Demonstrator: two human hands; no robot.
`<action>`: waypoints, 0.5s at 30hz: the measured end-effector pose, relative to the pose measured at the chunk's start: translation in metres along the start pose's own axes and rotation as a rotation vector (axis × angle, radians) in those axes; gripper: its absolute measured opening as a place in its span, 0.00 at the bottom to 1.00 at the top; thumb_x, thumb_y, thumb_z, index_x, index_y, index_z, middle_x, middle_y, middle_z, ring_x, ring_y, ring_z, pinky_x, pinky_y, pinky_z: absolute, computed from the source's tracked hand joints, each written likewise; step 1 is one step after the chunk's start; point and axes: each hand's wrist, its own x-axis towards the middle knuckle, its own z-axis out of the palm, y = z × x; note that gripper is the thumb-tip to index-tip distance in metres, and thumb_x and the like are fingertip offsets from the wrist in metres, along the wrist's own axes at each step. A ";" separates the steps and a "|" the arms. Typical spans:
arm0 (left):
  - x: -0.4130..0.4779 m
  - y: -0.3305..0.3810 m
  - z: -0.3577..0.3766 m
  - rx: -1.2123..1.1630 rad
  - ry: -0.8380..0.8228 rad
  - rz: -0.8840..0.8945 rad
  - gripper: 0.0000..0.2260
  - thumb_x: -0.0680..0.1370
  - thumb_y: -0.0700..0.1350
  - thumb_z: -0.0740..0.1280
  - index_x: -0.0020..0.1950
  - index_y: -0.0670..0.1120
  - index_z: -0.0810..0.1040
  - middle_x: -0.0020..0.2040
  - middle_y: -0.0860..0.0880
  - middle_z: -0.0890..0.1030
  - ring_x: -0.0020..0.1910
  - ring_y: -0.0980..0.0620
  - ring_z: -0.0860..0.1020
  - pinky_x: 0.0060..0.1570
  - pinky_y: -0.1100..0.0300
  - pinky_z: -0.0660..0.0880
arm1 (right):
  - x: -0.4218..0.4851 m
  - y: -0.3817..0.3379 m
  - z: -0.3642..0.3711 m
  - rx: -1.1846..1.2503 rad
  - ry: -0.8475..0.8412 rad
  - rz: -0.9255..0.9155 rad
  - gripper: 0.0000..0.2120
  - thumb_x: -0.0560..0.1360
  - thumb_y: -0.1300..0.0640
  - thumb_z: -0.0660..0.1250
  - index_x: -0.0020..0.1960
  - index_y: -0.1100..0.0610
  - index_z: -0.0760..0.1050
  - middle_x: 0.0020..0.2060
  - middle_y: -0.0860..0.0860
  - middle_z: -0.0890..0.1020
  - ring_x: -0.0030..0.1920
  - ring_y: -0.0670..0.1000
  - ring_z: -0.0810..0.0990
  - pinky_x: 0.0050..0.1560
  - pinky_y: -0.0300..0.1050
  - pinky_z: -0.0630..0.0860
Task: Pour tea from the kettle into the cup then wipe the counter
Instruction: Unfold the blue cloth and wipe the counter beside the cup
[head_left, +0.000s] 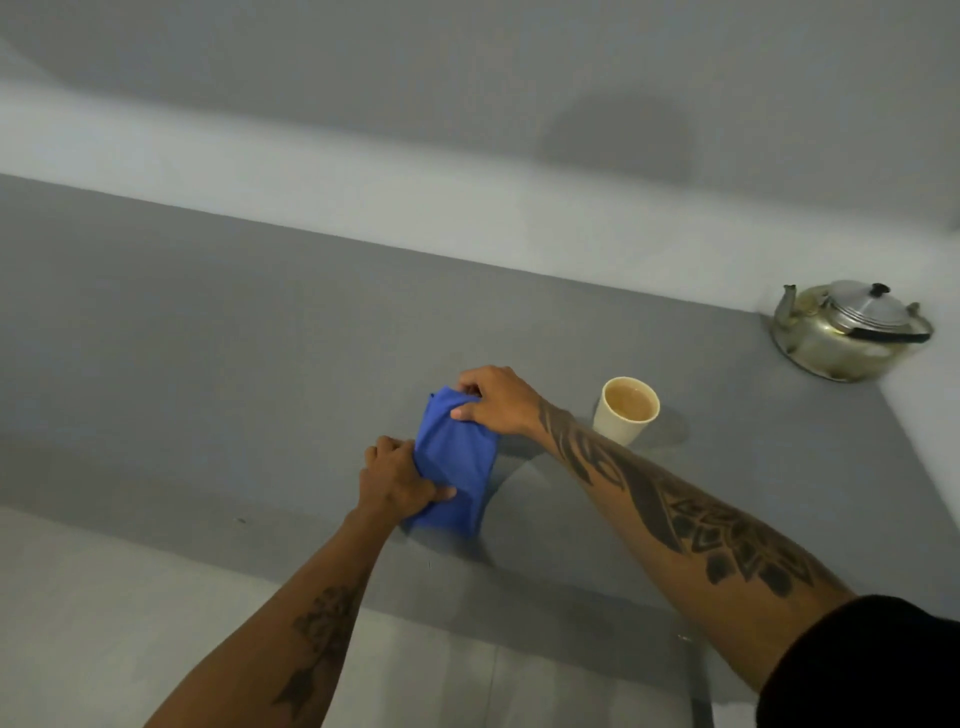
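Note:
A blue cloth (457, 457) lies folded on the grey counter (208, 338) near its front edge. My left hand (397, 480) grips the cloth's near left side. My right hand (493, 400) pinches its far top corner. A cream paper cup (626, 410) holding milky tea stands upright just right of the cloth, close to my right forearm. The metal kettle (849, 330), with a black handle and lid knob, sits at the far right corner of the counter, spout pointing left.
A pale wall runs along the back of the counter and around the right corner behind the kettle. The counter's front edge drops to a light floor at lower left. My black sleeve (872, 670) shows at lower right.

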 end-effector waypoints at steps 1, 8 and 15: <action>0.001 -0.001 -0.001 -0.073 -0.009 0.008 0.37 0.55 0.67 0.73 0.56 0.45 0.78 0.54 0.43 0.79 0.56 0.41 0.77 0.54 0.49 0.76 | -0.005 -0.002 -0.005 0.002 0.003 -0.019 0.05 0.69 0.55 0.71 0.37 0.52 0.75 0.36 0.50 0.78 0.41 0.52 0.76 0.43 0.45 0.73; -0.017 0.033 0.000 -0.533 -0.136 0.098 0.17 0.67 0.45 0.79 0.52 0.44 0.79 0.49 0.44 0.83 0.44 0.48 0.81 0.42 0.57 0.78 | -0.046 -0.012 -0.054 -0.001 0.073 -0.076 0.04 0.69 0.57 0.71 0.37 0.53 0.76 0.36 0.50 0.80 0.40 0.51 0.78 0.43 0.48 0.75; -0.036 0.112 0.040 -0.672 -0.328 0.207 0.23 0.64 0.47 0.80 0.56 0.41 0.80 0.51 0.45 0.85 0.49 0.48 0.83 0.47 0.52 0.81 | -0.113 0.023 -0.131 -0.110 0.122 0.014 0.03 0.69 0.58 0.71 0.40 0.57 0.79 0.35 0.51 0.80 0.39 0.50 0.77 0.43 0.46 0.73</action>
